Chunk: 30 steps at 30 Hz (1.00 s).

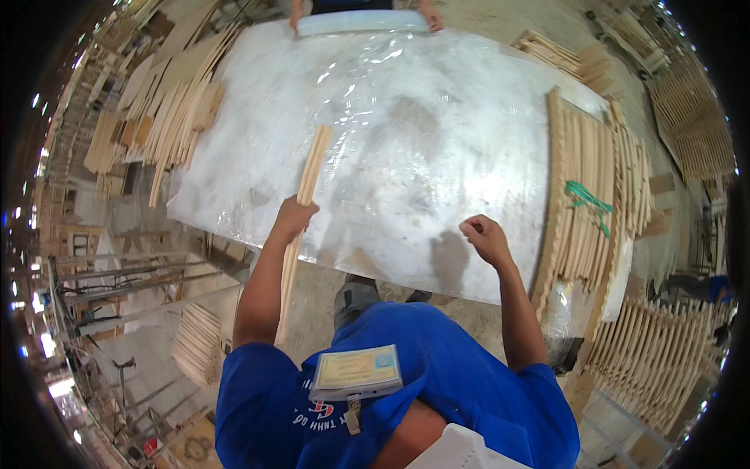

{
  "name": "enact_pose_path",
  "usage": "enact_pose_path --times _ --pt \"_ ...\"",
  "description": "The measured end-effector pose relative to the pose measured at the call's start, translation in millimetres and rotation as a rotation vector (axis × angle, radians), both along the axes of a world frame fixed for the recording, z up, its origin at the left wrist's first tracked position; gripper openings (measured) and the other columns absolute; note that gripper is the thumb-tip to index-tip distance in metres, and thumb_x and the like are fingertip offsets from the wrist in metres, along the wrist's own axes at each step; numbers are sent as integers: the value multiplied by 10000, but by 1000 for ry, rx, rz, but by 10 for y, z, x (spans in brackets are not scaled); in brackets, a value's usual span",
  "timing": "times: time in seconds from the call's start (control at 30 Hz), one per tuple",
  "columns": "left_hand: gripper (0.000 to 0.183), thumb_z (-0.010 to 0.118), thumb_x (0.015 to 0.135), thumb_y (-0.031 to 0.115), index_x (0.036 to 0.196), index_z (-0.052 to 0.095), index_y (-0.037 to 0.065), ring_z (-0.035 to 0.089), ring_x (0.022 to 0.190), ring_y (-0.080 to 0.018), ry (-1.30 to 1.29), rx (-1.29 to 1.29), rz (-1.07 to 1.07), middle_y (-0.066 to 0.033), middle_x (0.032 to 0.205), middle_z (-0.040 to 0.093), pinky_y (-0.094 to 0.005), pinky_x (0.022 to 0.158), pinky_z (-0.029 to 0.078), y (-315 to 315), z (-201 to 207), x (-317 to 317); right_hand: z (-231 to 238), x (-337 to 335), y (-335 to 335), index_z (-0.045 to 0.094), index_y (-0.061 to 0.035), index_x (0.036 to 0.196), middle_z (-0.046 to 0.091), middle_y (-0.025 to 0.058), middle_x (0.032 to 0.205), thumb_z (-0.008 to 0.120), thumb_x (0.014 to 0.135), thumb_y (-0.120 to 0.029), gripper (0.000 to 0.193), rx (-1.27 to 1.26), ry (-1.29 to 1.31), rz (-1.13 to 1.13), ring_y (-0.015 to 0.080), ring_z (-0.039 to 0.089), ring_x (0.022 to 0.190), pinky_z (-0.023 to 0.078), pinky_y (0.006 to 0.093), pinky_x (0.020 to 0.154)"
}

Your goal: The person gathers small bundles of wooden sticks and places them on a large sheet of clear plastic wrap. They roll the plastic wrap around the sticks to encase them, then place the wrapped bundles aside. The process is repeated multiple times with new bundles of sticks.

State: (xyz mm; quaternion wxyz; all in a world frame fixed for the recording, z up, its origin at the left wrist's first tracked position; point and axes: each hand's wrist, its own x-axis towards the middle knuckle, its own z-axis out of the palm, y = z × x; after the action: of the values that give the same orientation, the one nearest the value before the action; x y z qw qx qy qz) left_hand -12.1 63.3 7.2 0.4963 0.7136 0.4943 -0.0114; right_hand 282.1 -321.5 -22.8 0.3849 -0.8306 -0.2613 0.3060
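Note:
My left hand [297, 217] is closed around a narrow bundle of pale wooden slats [314, 166]. The bundle runs lengthwise from above the table down past its near edge, beside my left forearm. My right hand [486, 238] hovers over the right part of the near table edge, its fingers curled in; whatever is inside them, if anything, is hidden. Clear plastic film covers the wide whitish table [484, 125] beneath both hands. At the far edge, another person's hands [431, 17] hold the ends of a roll of clear film [363, 22].
On the table's right lie stacked wooden slats [586, 156] between wavy-edged strips, with green ties [587, 197] on top. More slats [176, 117] are piled at the left. Further wooden stacks [652, 359] stand at the lower right, and a metal rack [133, 277] at the lower left.

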Motion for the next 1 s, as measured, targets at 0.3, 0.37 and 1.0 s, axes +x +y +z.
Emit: enact_pose_path --times 0.3,0.37,1.0 --pt "259 828 903 247 855 667 50 567 533 -150 -221 -555 271 -24 660 578 -337 486 484 1225 -744 326 -368 -443 3148 760 7 983 767 106 827 733 974 -520 528 -97 -14 14 220 743 769 568 367 751" --pt "274 835 912 256 860 669 44 561 528 -149 -215 -608 241 -25 664 582 -337 487 481 1289 -833 404 -474 -505 3541 763 -8 983 760 106 813 723 978 -535 528 -282 -231 -23 238 742 772 565 388 752" --pt "289 830 900 255 882 680 8 581 529 -156 -113 -500 37 -49 681 613 -351 487 476 1231 -878 705 -567 -532 3611 704 -21 979 757 112 874 699 1043 -500 483 30 909 -453 178 701 677 541 313 598"
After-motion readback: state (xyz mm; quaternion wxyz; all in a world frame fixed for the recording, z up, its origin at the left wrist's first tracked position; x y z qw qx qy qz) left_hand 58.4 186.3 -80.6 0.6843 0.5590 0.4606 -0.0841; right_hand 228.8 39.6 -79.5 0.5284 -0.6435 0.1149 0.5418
